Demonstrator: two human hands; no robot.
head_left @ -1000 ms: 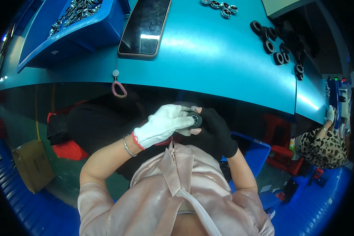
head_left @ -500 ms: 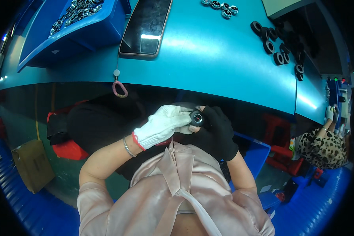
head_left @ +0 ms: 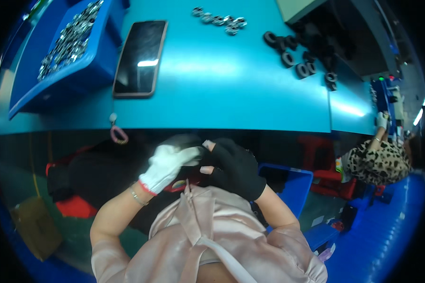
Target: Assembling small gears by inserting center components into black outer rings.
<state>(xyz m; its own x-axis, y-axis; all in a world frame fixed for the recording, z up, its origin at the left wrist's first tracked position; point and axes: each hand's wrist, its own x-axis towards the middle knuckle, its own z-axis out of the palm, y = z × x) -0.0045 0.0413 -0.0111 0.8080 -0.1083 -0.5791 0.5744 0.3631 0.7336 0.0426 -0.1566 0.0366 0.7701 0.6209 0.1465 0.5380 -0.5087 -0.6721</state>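
Both hands are held together close to the chest, below the table edge. The left hand (head_left: 167,165) is covered by a white glove, its fingers curled toward the right. The right hand (head_left: 233,167) is covered by a black glove with bare fingertips (head_left: 207,170) exposed. Both forearms are bent inward, and the hands are pressed together.

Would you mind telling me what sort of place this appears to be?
Probably a small-parts assembly workshop: a teal workbench carries a blue plastic bin of small metal rings and a cluster of black rubber rings, and another person in a leopard-print top works nearby.
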